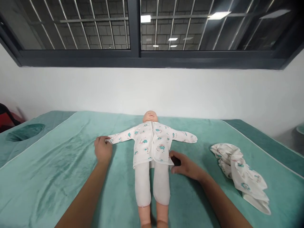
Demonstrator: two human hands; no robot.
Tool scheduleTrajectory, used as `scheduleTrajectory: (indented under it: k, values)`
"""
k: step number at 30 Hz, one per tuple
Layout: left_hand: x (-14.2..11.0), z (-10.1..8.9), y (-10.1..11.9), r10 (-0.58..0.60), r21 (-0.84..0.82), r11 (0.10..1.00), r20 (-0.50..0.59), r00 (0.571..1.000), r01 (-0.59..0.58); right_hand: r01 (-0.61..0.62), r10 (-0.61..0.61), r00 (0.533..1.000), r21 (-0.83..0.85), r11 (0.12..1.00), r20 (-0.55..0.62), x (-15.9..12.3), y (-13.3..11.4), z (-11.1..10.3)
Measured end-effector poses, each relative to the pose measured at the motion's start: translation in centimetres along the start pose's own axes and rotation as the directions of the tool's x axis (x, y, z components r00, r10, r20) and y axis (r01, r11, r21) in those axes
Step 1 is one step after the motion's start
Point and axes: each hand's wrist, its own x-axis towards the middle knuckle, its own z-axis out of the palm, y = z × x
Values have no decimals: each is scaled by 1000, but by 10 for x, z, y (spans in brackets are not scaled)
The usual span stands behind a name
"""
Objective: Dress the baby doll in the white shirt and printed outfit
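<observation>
From afar, I have the left hand [103,150] pinching the white, teal-printed fabric shirt [143,144] by its cuff, right hand [186,166] curved apart at its hem, where a hard tug could skew the peach-coloured plastic doll [150,117] lying face-up on teal plush cover [78,161].

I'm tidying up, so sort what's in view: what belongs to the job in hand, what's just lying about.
In the job, apparently:
printed baby jacket, left hand pinching its cuff, right hand at its hem
baby doll wearing it

Lying about, apparently:
crumpled printed cloth, untouched, possibly related
red-and-black item, left edge, unclear
</observation>
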Motion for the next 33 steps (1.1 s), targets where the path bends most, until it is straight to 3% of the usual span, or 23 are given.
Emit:
scheduleTrajectory:
  k: [2, 5, 9, 13, 18, 20, 22, 24, 26, 28, 30, 33]
  values:
    - [1, 1, -1, -6, 4, 1000, 3, 1000, 6, 6, -7, 1000, -40, 999, -25, -4, -5, 8]
    - [1, 2, -2, -16, 9, 1000, 13, 1000, 16, -13, -16, 985, -165, 986, -172, -11, -4, 15]
    - [2, 3, -4, -24, 13, 1000, 22, 999, 24, -121, 27, 924, -224, 967, -381, -20, 5, 16]
    - [3, 4, -5, -18, 12, 1000, 25, 1000, 18, -247, 79, 861, -279, 928, -502, -31, 9, 22]
    - [3, 5, -6, -12, 7, 1000, 22, 1000, 12, -170, 17, 839, -233, 958, -544, -59, 12, 35]
    - [2, 4, -6, -12, -2, 1000, 17, 1000, 12, -164, -71, 777, -310, 937, -625, -75, 18, 32]
    - [1, 3, -6, -12, -18, 1000, 19, 1000, 12, -249, -179, 694, -465, 849, -698, -94, 27, 21]
    - [0, 1, -6, -7, -37, 999, 26, 1000, 8, -441, -240, 620, -584, 682, -748, -116, 36, 2]
    - [0, 0, -5, -2, -58, 998, 29, 1000, 4, -660, -215, 534, -562, 499, -818, -140, 47, -23]
    - [-1, 0, -5, -2, -81, 997, 26, 1000, 4, -779, -127, 472, -480, 402, -872, -164, 60, -49]
    - [0, -2, -4, -3, -109, 994, 20, 1000, 6, -818, 30, 450, -399, 415, -892, -185, 73, -71]
    - [-1, -9, 0, 22, -163, 986, 16, 1000, -19, -759, 125, 502, -366, 538, -856, -199, 78, -89]
